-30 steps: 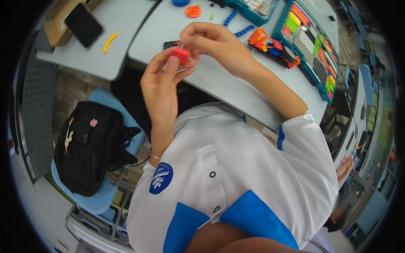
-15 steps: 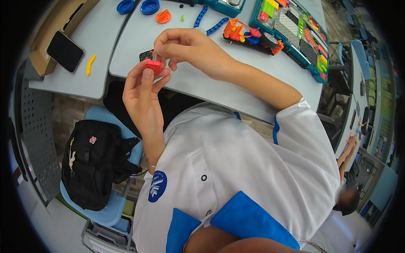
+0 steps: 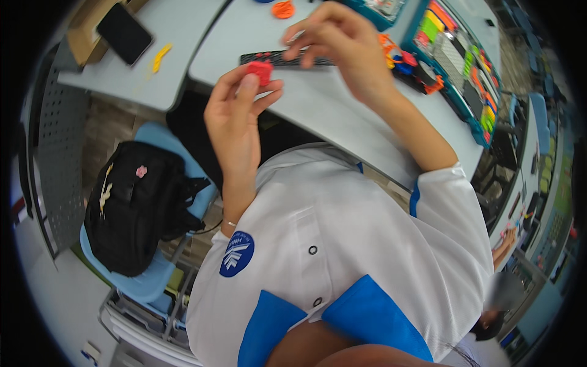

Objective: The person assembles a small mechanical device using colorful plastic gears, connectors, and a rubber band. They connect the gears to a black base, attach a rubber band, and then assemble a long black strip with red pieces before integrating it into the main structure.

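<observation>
Between the thumb and fingers of my left hand [image 3: 235, 119] is a small red plastic building piece [image 3: 260, 73], raised just in front of the table edge. My right hand [image 3: 345, 52] is up to the right of it, apart from the piece. Its fingers are bent and spread, slightly blurred, and nothing shows between them. Beneath those fingers a long black studded building plate [image 3: 275, 59] lies on the table, with small red bits at its left end.
A teal case of coloured building parts [image 3: 455, 67] lies at the right, beside an orange-and-black wheeled model [image 3: 419, 70]. An orange round part [image 3: 283, 9] is at the back. On the left are a phone [image 3: 125, 33] and yellow piece [image 3: 161, 57]. A black backpack [image 3: 137, 208] rests on a blue chair.
My right hand has drawn away from the red piece to the right, and the thin metal rod it held there no longer shows. The head view has shifted; more of the black plate shows.
</observation>
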Available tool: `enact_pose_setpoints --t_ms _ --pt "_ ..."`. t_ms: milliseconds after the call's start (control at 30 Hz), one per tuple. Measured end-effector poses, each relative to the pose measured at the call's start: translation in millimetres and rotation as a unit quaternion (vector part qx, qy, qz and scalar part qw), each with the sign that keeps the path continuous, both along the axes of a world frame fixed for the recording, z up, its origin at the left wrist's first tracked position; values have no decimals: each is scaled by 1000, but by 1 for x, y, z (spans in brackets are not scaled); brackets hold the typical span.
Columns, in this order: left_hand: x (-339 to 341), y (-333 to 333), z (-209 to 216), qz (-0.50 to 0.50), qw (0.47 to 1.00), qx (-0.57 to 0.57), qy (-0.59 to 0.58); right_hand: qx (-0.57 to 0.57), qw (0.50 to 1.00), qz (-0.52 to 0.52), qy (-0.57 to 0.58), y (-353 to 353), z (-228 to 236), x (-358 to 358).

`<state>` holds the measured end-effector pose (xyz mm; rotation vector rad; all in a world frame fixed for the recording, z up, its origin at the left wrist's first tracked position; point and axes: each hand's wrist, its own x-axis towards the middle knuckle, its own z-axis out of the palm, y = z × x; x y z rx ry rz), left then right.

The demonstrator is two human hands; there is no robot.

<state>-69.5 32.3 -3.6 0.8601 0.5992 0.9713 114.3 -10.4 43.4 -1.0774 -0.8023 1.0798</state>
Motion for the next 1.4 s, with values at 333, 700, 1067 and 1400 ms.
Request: enact_pose_setpoints --t_ms 333,700,1067,1400 --pt "4 2 2 6 1000 -2 -9 181 831 -11 -526 -4 -2 -16" --pt "4 1 -5 15 999 31 -28 181 800 -22 -572 -4 -9 -18" --pt "1 -1 -4 33 991 121 38 159 782 9 -602 -7 -5 -15" --pt "-4 -5 8 -65 995 78 -12 -51 964 202 -163 0 6 14"
